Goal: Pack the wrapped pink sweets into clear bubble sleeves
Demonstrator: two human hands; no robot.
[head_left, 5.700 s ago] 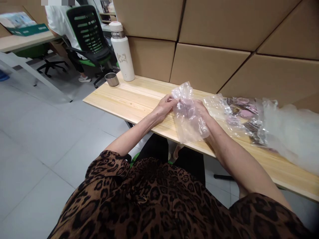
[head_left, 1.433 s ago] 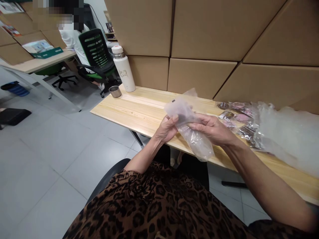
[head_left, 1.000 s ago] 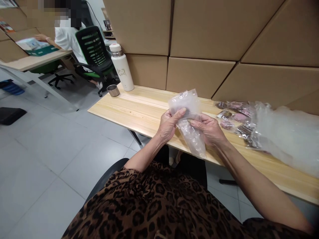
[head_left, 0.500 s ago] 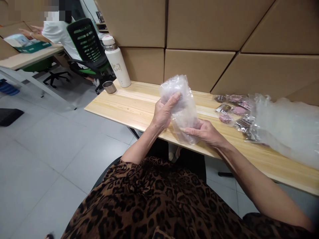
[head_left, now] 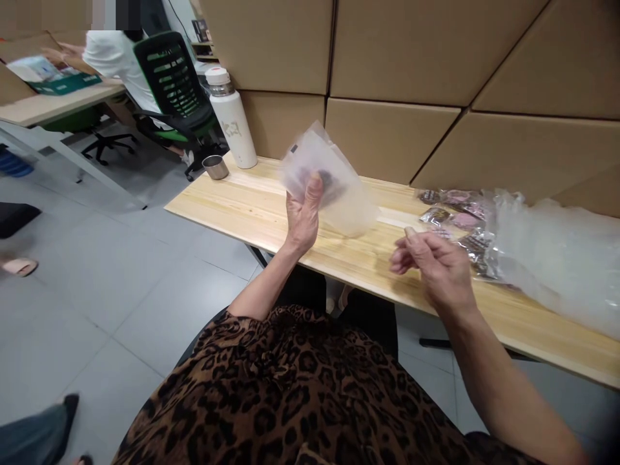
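Note:
My left hand (head_left: pixel 303 216) is raised above the wooden table (head_left: pixel 252 200), gripping a small clear plastic bag (head_left: pixel 334 187) with something dark inside near my thumb. My right hand (head_left: pixel 433 268) hovers lower to the right, apart from the bag, fingers loosely curled with nothing visible in them. Just beyond my right hand lies a pile of small pink and brown packets (head_left: pixel 458 216) in clear wrap.
A heap of clear plastic bags (head_left: pixel 557 255) covers the table's right end. A white flask (head_left: pixel 231 119) and a small metal cup (head_left: pixel 216 166) stand at the far left corner. Cardboard boxes (head_left: pixel 387 71) wall the back. Another person sits in a green chair (head_left: pixel 169 84) at the left.
My right hand let go of the bag and dropped back to the right. My left hand lifted the bag up and to the left, holding it alone.

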